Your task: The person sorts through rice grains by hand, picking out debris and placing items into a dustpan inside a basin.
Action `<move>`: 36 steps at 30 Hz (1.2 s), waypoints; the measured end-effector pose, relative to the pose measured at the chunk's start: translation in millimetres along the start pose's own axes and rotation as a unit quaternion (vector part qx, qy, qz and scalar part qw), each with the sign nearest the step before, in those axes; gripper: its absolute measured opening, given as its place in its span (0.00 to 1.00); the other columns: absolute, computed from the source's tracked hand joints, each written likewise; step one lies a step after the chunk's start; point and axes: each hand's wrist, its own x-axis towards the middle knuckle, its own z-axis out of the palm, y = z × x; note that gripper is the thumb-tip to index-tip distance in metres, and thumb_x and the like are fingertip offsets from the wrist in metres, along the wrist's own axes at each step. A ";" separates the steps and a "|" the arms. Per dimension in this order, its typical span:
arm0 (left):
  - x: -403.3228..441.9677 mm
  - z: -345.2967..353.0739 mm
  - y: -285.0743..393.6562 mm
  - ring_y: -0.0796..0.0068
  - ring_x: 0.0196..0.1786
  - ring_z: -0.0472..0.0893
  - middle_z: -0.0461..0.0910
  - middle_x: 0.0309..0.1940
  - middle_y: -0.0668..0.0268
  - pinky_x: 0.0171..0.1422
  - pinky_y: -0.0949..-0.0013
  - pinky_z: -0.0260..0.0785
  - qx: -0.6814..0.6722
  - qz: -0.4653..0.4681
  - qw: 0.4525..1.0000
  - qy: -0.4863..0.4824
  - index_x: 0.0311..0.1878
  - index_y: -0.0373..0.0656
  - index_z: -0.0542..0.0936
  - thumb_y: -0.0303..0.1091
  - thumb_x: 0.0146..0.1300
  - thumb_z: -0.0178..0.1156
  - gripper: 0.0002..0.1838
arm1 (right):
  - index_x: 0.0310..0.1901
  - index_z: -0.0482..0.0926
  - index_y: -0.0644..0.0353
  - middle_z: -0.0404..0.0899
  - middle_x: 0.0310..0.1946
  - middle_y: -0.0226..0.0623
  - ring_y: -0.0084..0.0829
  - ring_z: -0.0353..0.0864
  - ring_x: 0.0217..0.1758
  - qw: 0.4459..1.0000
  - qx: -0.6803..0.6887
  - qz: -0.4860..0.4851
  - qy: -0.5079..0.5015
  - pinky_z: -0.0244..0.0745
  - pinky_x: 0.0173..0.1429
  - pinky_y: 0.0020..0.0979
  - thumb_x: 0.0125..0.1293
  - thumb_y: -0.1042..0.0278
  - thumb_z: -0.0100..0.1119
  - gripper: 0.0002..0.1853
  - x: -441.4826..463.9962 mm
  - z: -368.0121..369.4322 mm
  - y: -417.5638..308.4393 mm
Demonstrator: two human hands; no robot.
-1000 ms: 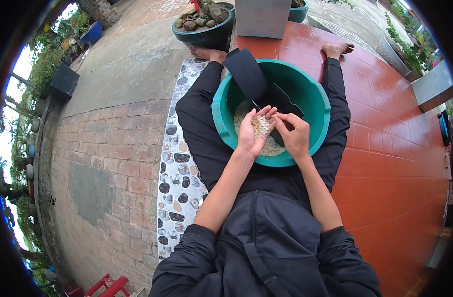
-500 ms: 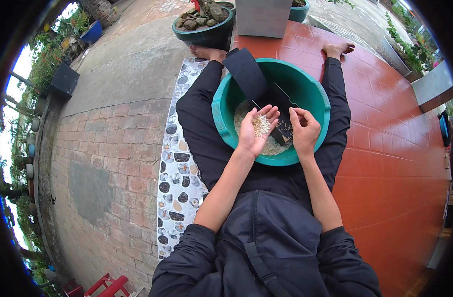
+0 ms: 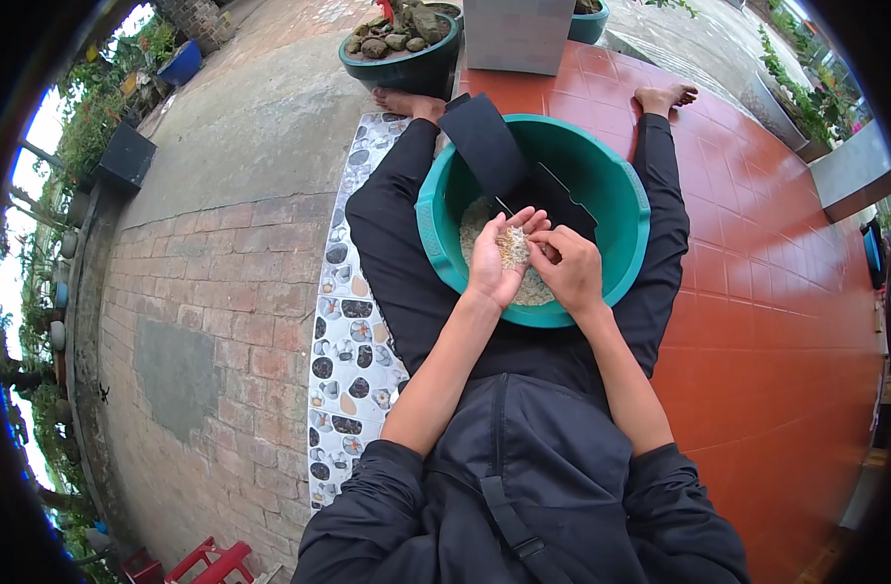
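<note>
My left hand point(image 3: 496, 268) is cupped palm up over a green basin point(image 3: 632, 195), with a small heap of pale rice grains point(image 3: 513, 248) lying in it. Thumb and fingers of my right hand point(image 3: 572, 268) are pinched together at the edge of that heap. What sits in the pinch is too small to make out. More rice point(image 3: 533, 290) covers the basin's bottom on the left and near side. A black open box point(image 3: 567, 206) rests inside the basin, its flap point(image 3: 484, 146) leaning over the rim; my right hand hides part of it.
The basin stands between my outstretched legs point(image 3: 392, 209) on red tiles point(image 3: 757, 341). Pebble-patterned tiles point(image 3: 343, 389) run along the left, beside brick paving point(image 3: 221, 292). Ahead are a plant pot with stones point(image 3: 406, 68) and a grey pillar point(image 3: 518, 34). A red stool point(image 3: 212, 563) is at lower left.
My right hand has moved left from above the black box to the rice in my left palm. My left hand has stayed in place.
</note>
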 end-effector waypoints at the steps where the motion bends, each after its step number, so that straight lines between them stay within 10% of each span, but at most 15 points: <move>1: -0.6 0.9 0.1 0.58 0.59 0.73 0.76 0.54 0.53 0.64 0.57 0.65 0.001 -0.001 1.000 0.002 0.57 0.33 0.71 0.42 0.72 0.35 0.24 | 0.30 0.82 0.58 0.72 0.19 0.30 0.29 0.73 0.20 1.000 -0.006 0.003 -0.007 0.67 0.25 0.30 0.53 0.69 0.65 0.04 0.0 -0.8 -1.6; 24: 0.3 -2.2 -1.1 0.66 0.55 0.77 0.77 0.53 0.55 0.60 0.65 0.70 0.016 0.004 1.000 0.011 0.56 0.34 0.72 0.44 0.72 0.38 0.24 | 0.33 0.83 0.66 0.76 0.19 0.35 0.23 0.73 0.19 0.988 0.135 0.077 0.018 0.66 0.25 0.25 0.55 0.72 0.64 0.07 2.9 -3.2 5.2; 36: -0.3 0.4 0.8 0.58 0.58 0.75 0.75 0.53 0.51 0.63 0.60 0.70 -0.010 -0.002 1.000 0.015 0.56 0.30 0.71 0.40 0.72 0.39 0.23 | 0.31 0.82 0.69 0.69 0.16 0.20 0.10 0.61 0.19 0.936 0.202 0.220 0.184 0.54 0.22 0.18 0.60 0.69 0.66 0.09 4.0 -3.3 26.0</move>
